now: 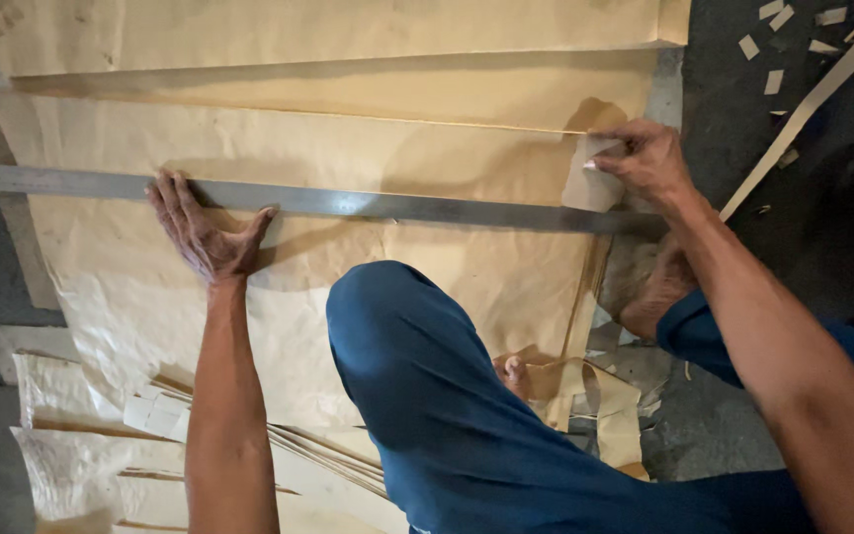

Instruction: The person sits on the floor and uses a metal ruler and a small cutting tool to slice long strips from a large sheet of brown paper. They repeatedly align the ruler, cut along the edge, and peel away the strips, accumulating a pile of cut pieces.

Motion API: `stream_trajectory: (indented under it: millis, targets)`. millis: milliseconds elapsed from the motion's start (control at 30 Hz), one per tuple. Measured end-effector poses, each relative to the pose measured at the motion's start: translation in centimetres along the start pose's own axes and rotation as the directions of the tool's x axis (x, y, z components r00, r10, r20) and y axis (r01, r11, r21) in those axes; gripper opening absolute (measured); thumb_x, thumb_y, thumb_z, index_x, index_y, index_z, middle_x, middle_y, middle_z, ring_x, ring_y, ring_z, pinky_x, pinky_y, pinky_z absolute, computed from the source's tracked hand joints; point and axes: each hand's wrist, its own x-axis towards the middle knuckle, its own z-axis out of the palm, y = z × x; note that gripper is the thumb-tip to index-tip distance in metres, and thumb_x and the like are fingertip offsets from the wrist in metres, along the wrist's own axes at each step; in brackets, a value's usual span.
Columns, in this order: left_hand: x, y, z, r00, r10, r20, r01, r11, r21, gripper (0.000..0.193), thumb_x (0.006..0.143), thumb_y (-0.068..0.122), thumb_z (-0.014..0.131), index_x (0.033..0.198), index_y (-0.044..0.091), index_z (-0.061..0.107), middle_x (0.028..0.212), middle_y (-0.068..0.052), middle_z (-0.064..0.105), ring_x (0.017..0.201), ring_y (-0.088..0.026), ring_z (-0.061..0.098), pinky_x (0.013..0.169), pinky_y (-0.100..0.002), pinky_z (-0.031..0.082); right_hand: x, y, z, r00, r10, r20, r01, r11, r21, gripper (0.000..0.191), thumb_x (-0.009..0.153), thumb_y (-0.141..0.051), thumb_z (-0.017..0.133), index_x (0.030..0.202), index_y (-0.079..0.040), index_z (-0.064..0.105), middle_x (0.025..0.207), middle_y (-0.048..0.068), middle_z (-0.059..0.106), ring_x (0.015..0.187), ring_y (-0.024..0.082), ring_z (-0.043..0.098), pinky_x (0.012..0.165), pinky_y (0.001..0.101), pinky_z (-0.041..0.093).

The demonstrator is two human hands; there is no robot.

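Brown paper sheets (348, 148) cover a grey floor (803, 198) strewn with offcuts (773, 81).

Right hand (644, 158) is covering whatever it is pinching, possibly a small blade; too small to tell. Steel ruler (348, 203) is disappearing under that wrist. Paper sheets (298, 148) are running off the top edge.
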Motion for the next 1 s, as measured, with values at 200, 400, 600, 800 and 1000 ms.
stream_trajectory:
  millis: [200, 400, 600, 800, 1000]
  targets:
    - [0.1, 0.7, -0.2, 1.0, 0.015, -0.026, -0.014, 1.0, 0.019, 0.128, 0.07, 0.067, 0.099, 0.16, -0.003, 0.041, 0.168, -0.022, 0.038, 0.158, -0.045, 0.025, 0.132, -0.055, 0.024, -0.5, -2.3, -0.4, 0.987, 0.161, 0.021, -0.161, 0.987, 0.009, 0.042, 0.079, -0.013, 0.087, 0.12, -0.016, 0.079, 0.112, 0.01, 0.072, 0.093, 0.02, 0.068, 0.079, 0.0329, 0.058]
    - [1.1, -0.7, 0.0, 0.98, 0.181, -0.082, -0.172, 0.98, 0.1, 0.125, 0.076, 0.079, 0.084, 0.158, -0.004, 0.04, 0.165, -0.026, 0.035, 0.156, -0.045, 0.026, 0.13, -0.055, 0.022, 0.5, 0.5, 0.0, 0.945, 0.313, 0.094, -0.258, 0.892, -0.372, 0.052, 0.087, -0.021, 0.08, 0.136, -0.007, 0.069, 0.123, 0.024, 0.073, 0.106, 0.036, 0.073, 0.094, 0.0469, 0.057]
    - [0.8, -1.7, -2.6, 0.999, -0.027, 0.019, 0.027, 0.999, -0.028, 0.097, 0.079, 0.072, 0.074, 0.145, 0.004, 0.057, 0.157, -0.02, 0.047, 0.151, -0.038, 0.036, 0.126, -0.052, 0.026, 4.6, -3.3, 0.9, 0.975, 0.106, 0.197, -0.025, 0.926, -0.376, 0.067, 0.076, -0.03, 0.088, 0.134, -0.003, 0.068, 0.097, 0.024, 0.075, 0.082, 0.034, 0.075, 0.072, 0.0459, 0.059]
    - [-0.2, -1.4, -4.0, 0.993, -0.003, -0.121, 0.002, 1.0, -0.004, 0.105, 0.071, 0.074, 0.078, 0.149, 0.007, 0.054, 0.159, -0.011, 0.045, 0.15, -0.034, 0.038, 0.122, -0.051, 0.031, 8.9, -22.3, 14.4, 0.915, -0.22, 0.339, 0.17, 0.971, 0.17, 0.039, 0.096, -0.029, 0.082, 0.112, 0.004, 0.069, 0.088, 0.012, 0.064, 0.082, 0.019, 0.058, 0.065, 0.0353, 0.045]
    - [-0.3, -3.7, -2.6, 0.988, -0.022, -0.15, 0.011, 0.998, -0.068, 0.102, 0.072, 0.074, 0.081, 0.147, 0.009, 0.054, 0.157, -0.01, 0.047, 0.149, -0.032, 0.04, 0.124, -0.049, 0.033, 13.7, -35.5, 30.5, 0.835, -0.55, 0.029, 0.426, 0.678, 0.599, 0.043, 0.092, -0.003, 0.084, 0.125, 0.003, 0.058, 0.112, 0.009, 0.068, 0.095, 0.013, 0.069, 0.081, 0.0256, 0.06]
